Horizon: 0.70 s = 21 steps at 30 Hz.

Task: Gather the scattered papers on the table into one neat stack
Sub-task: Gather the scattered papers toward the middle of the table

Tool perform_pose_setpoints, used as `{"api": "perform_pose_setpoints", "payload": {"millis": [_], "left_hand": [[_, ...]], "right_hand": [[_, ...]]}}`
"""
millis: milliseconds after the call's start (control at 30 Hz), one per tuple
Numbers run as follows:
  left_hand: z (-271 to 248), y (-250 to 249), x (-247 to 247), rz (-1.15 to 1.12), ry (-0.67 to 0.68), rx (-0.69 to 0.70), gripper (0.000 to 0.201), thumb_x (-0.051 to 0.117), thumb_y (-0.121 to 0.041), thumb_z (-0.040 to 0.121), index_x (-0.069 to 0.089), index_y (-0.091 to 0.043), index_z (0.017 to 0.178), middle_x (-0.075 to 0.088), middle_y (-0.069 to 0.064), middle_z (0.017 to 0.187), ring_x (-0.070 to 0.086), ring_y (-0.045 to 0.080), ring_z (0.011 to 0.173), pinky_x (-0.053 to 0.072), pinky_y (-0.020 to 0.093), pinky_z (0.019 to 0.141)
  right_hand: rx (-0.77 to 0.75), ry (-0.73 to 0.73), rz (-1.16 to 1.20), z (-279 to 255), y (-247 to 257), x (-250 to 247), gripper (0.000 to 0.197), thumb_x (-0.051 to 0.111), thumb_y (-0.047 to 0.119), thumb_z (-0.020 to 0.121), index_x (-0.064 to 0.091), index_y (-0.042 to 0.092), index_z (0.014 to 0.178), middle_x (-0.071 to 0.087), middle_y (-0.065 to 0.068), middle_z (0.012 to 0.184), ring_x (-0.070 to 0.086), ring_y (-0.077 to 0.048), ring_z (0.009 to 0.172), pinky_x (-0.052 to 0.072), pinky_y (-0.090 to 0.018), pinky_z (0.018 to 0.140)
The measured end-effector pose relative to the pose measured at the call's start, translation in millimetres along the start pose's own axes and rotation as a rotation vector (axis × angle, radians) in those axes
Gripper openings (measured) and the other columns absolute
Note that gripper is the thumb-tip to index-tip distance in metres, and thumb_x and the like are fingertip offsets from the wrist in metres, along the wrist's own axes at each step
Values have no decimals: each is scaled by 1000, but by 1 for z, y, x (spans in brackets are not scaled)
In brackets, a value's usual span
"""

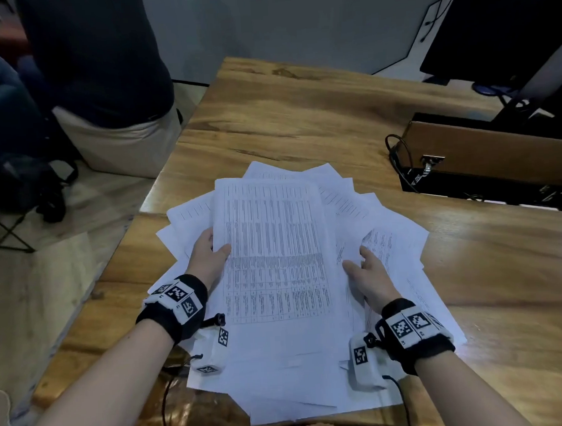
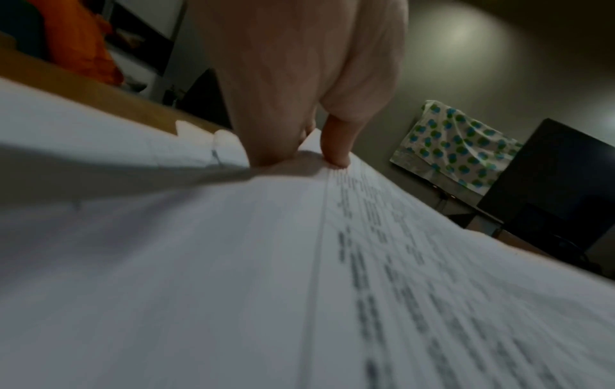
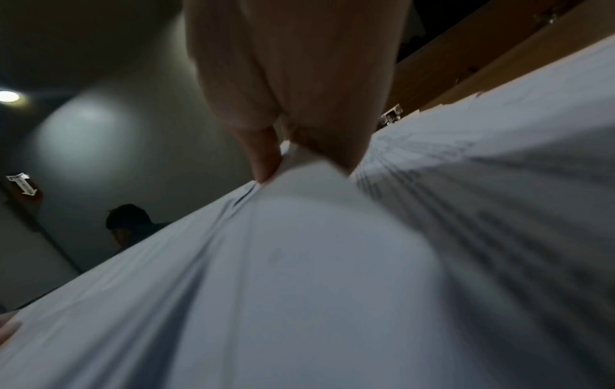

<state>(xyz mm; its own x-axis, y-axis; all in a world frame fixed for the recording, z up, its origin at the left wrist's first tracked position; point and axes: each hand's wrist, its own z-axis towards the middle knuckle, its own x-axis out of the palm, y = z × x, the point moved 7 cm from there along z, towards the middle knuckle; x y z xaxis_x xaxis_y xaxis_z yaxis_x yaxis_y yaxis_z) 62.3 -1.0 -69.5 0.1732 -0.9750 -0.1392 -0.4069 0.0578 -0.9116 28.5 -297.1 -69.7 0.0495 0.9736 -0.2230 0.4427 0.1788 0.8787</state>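
A fanned pile of white printed papers [image 1: 275,245] lies on the wooden table [image 1: 300,114], the top sheet covered in table text. My left hand [image 1: 210,252] grips the pile's left edge, thumb on top and fingers underneath. In the left wrist view the left hand [image 2: 316,158] has its thumb pressed on the papers [image 2: 299,263]. My right hand [image 1: 364,267] holds the right side of the pile, thumb on top and fingers tucked under a raised sheet. The right wrist view shows the right hand [image 3: 299,163] pinching a paper edge, with the papers [image 3: 332,263] bulging below.
A brown wooden box [image 1: 485,156] with metal clasps and a black cable [image 1: 397,154] sits at the right of the table. A dark monitor [image 1: 497,22] stands at the back right. A person [image 1: 96,59] stands beyond the table's left edge.
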Motion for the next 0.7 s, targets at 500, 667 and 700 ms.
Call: {"api": "perform_pose_setpoints", "payload": {"millis": [500, 667, 700], "left_hand": [[-24, -2, 37, 205, 267, -46, 53, 42, -15, 95, 21, -24, 144, 45, -1, 128, 46, 20, 118, 38, 40, 107], [-13, 7, 27, 142, 311, -93, 64, 51, -17, 92, 15, -22, 145, 43, -1, 137, 49, 22, 116, 41, 38, 102], [-14, 14, 30, 107, 376, -145, 71, 57, -23, 89, 14, -25, 145, 43, 0, 141, 50, 24, 120, 41, 42, 104]], "right_hand": [[51, 77, -71, -2, 2, 2, 50, 44, 40, 95, 31, 21, 140, 59, 0, 114, 66, -7, 86, 49, -20, 72], [6, -3, -77, -2, 21, -7, 45, 41, 33, 97, 35, 20, 140, 52, -4, 138, 53, -26, 122, 40, -46, 106], [11, 11, -63, 0, 18, -4, 45, 41, 33, 97, 35, 19, 140, 52, -5, 138, 53, -27, 122, 40, -47, 107]]}}
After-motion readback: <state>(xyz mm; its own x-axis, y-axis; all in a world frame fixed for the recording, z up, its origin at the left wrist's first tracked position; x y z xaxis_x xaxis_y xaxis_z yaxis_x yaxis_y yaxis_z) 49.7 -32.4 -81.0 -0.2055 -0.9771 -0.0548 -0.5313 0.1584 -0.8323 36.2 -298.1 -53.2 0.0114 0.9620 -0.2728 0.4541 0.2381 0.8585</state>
